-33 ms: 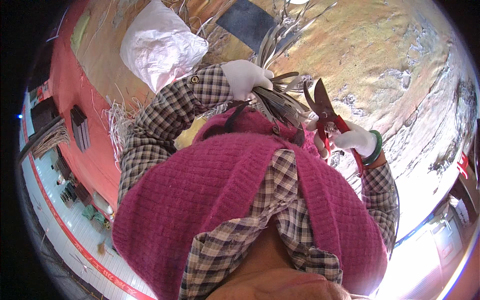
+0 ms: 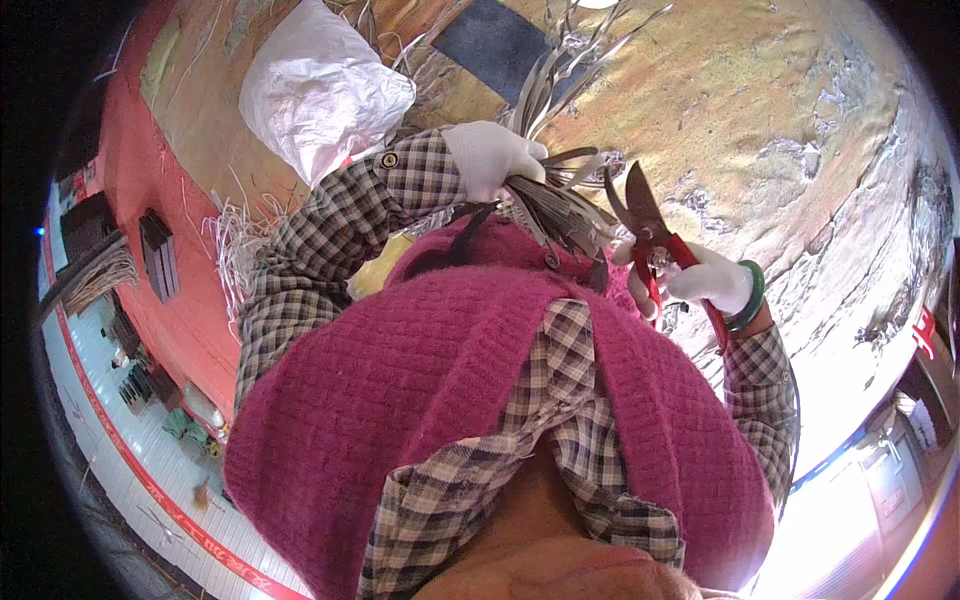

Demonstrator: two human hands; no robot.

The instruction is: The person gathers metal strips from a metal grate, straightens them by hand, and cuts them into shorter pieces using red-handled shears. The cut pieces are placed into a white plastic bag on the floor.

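My left hand (image 2: 495,158), in a white glove, is closed around a bundle of long, flat grey-green strips (image 2: 553,214). One end of the bundle fans out toward my right hand, while the other stretches away to the far side. In my right hand (image 2: 718,282), also gloved, are red-handled pruning shears (image 2: 650,218). Their dark blades stand apart, a short way to the right of the strip ends and not touching them. A green bangle (image 2: 752,297) circles my right wrist.
A stuffed white sack (image 2: 325,95) lies at the far left, and a dark flat mat (image 2: 490,45) lies beyond my hands. Pale loose strands (image 2: 240,245) spread beside my left arm. Dark stacked pieces (image 2: 158,255) rest on the red floor at left.
The shears have shifted very slightly right and nearer to me, with their blades still apart. The left hand and bundle look almost unmoved.
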